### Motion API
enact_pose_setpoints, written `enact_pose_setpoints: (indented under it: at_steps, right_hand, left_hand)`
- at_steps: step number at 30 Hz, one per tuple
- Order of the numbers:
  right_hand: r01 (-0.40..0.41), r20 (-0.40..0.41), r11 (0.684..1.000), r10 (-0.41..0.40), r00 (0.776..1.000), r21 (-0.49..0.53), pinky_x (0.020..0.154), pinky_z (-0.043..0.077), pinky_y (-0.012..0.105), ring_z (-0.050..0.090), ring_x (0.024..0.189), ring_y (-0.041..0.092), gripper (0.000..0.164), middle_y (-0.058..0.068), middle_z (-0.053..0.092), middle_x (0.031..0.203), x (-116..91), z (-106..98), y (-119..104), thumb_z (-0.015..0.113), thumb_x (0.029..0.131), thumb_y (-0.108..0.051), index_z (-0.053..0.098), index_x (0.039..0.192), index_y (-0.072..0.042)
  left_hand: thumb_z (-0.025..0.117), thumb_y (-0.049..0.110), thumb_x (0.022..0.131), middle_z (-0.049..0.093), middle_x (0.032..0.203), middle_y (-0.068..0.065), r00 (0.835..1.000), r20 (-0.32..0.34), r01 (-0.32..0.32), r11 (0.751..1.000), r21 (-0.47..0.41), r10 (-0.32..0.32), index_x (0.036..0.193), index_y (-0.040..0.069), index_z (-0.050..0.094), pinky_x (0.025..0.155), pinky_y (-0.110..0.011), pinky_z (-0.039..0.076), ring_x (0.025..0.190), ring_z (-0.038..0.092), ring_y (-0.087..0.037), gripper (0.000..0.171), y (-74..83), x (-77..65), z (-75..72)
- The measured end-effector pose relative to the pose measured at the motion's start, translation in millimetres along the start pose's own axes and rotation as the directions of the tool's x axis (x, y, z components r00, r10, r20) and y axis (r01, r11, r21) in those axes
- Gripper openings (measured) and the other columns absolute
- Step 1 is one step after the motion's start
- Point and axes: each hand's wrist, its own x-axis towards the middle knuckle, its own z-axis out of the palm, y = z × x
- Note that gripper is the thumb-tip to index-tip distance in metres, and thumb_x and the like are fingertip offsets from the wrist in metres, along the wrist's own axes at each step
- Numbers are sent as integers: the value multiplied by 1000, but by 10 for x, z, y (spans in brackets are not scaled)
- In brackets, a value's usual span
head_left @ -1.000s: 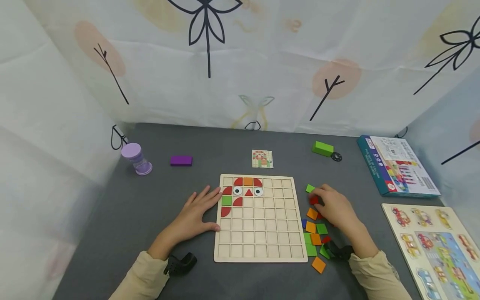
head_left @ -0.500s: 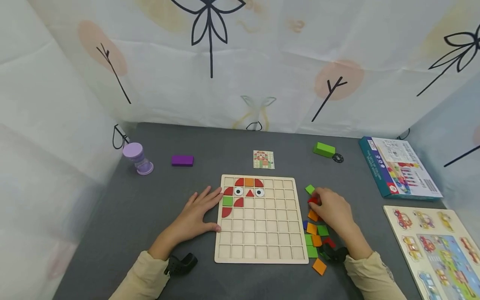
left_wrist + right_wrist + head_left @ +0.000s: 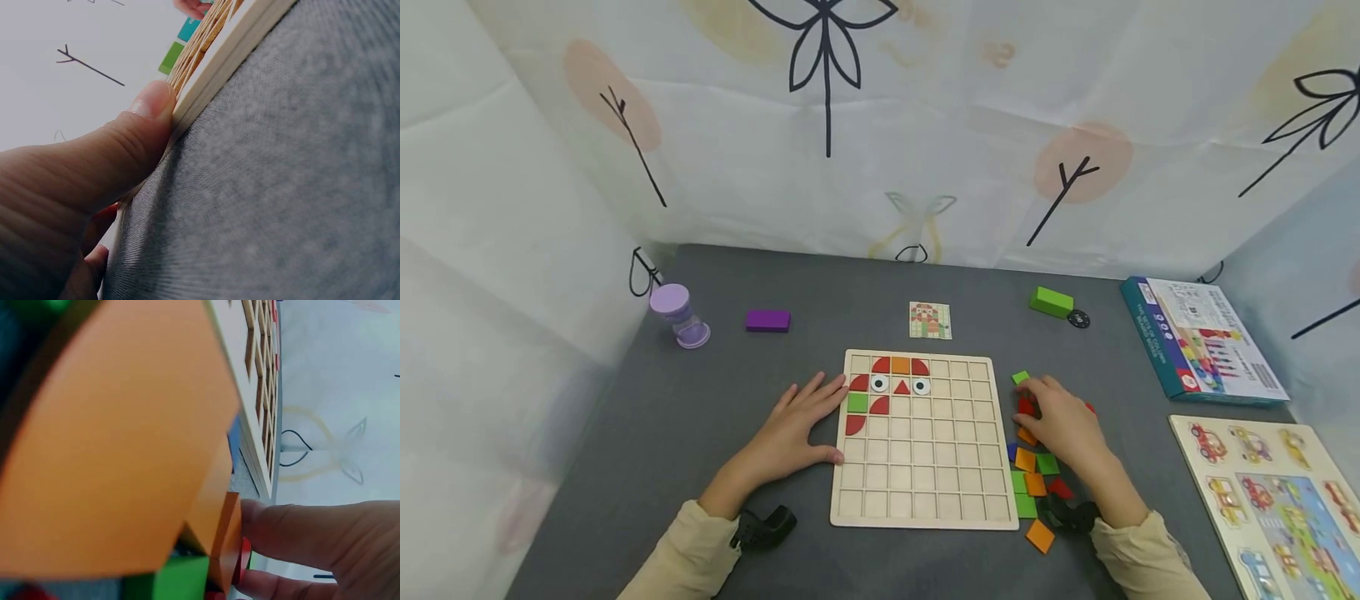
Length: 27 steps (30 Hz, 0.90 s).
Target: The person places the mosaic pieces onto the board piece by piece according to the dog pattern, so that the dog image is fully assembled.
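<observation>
A pale wooden grid board (image 3: pixel 927 479) lies flat on the table, with red, orange, green and eye pieces set in its upper left cells. My left hand (image 3: pixel 793 425) rests along the board's left edge, fingers spread and straight; its thumb (image 3: pixel 147 112) touches the edge in the left wrist view. Beside the board's right edge, my right hand (image 3: pixel 1062 423) reaches into the loose coloured blocks. Thumb and fingertip stand on either side of a red block (image 3: pixel 1026 406), apparently pinching it. In the right wrist view, an orange block (image 3: pixel 228 544) partly hides that red block (image 3: pixel 244 557).
Loose green (image 3: pixel 1026 506) and orange blocks (image 3: pixel 1040 536) lie below the right hand. A pattern card (image 3: pixel 930 321) sits behind the board. Farther out are a purple block (image 3: pixel 768 321), hourglass (image 3: pixel 681 317), green block (image 3: pixel 1051 302), box (image 3: pixel 1213 342) and vehicle puzzle (image 3: pixel 1225 533).
My right hand has shifted slightly among the loose blocks, its fingers staying around the red one. A red piece now shows at the hand's right side. The left hand keeps its place on the board.
</observation>
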Motion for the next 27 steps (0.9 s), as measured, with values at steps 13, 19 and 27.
enact_pose_setpoints:
  at_steps: [13, 19, 27]
  right_hand:
    - [65, -25, 998, -64, 998, 28, 52, 40, 26, 47, 63, 13, 33, 6, 56, 91, -42, -7, -93, 70, 72, -14, 59, 103, -9]
    - [242, -53, 964, -238, 970, 106, 50, 38, 22, 44, 61, 8, 28, -2, 55, 88, 42, 15, -583, 70, 71, -12, 59, 97, -14]
    - [482, 40, 875, -483, 875, 32, 58, 43, 19, 51, 69, 5, 21, -8, 57, 86, 142, 174, -1305, 69, 72, -16, 64, 92, -20]
  left_hand:
    - [71, 47, 61, 19, 144, 6, 1000, 10, 4, 1000, -8, -4, 138, 19, 27, 102, -50, 2, 133, 7, -22, 92, 5, -4, -15]
    - [71, 48, 62, 21, 144, 4, 1000, 5, -2, 1000, -4, 2, 138, 18, 28, 101, -51, 3, 133, 8, -24, 92, -14, -25, -17]
    - [69, 49, 63, 19, 144, 6, 1000, 8, -12, 1000, -6, 12, 138, 20, 27, 101, -51, 3, 133, 7, -22, 91, -30, 0, -2]
